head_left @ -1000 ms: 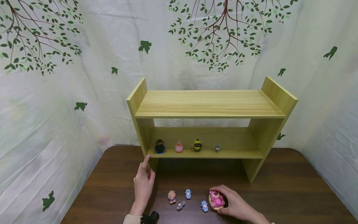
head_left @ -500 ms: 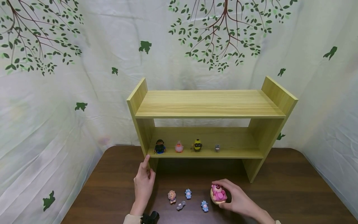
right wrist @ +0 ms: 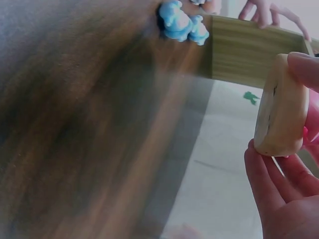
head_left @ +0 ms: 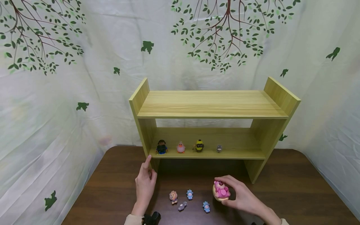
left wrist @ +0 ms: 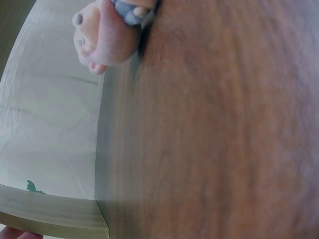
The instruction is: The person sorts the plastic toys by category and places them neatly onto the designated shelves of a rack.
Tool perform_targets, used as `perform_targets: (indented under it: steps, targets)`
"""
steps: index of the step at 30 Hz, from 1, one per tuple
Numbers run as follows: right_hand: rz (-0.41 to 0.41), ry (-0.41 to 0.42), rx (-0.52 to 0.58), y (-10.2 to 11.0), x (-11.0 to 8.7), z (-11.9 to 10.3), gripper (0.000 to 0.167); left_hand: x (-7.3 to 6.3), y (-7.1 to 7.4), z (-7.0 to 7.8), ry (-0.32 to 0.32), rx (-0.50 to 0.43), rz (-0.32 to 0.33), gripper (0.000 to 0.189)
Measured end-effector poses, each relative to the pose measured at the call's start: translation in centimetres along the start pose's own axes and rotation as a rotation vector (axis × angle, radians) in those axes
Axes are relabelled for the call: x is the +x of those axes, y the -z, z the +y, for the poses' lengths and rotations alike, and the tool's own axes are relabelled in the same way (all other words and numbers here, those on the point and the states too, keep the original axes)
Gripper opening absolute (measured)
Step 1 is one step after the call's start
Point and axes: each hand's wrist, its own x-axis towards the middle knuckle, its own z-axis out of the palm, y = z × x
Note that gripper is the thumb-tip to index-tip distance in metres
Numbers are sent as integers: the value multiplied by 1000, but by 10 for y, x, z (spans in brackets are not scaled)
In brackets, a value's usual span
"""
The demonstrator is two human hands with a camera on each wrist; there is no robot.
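My right hand (head_left: 243, 195) holds a pink bear figurine (head_left: 221, 190) with a round cream backing, fingers over its top and thumb below. In the right wrist view the backing (right wrist: 281, 107) shows edge-on above the table. At the left side panel of the wooden shelf (head_left: 208, 154), my left hand (head_left: 144, 184) touches the front edge, index finger stretched out along it. Between the hands lie a peach-headed figurine (head_left: 173, 197), a small grey figurine (head_left: 182, 206) and two blue figurines, one farther back (head_left: 189, 194), the other nearer the right hand (head_left: 206, 207).
On the middle board stand a dark-haired figurine (head_left: 161, 147), a pink chick-like figurine (head_left: 181, 147), a yellow-and-black figurine (head_left: 199, 146) and a tiny grey figurine (head_left: 219, 148). A leaf-printed white curtain (head_left: 112, 93) hangs behind the brown table (head_left: 104, 187).
My right hand has moved the pink bear figurine forward and slightly right, away from the nearer blue figurine. The left hand has stayed at the shelf's side panel.
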Motion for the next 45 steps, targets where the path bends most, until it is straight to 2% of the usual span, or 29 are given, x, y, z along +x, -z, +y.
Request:
perform_targets:
  steps: [20,32,40,45]
  targets:
    - [83,26,-36,28,13,-12,75,0,1,1,-2,1,-5,83]
    - [65,-5,-35,45,16,-13,70,-1,0,-1,4,-4,-7,80]
    - [149,67,-91,54,19,-10,74,-1,1,0,0,0,-7,80]
    - [159,88,-88,61,22,-10,74,-1,0,-1,-3,-2,-2,82]
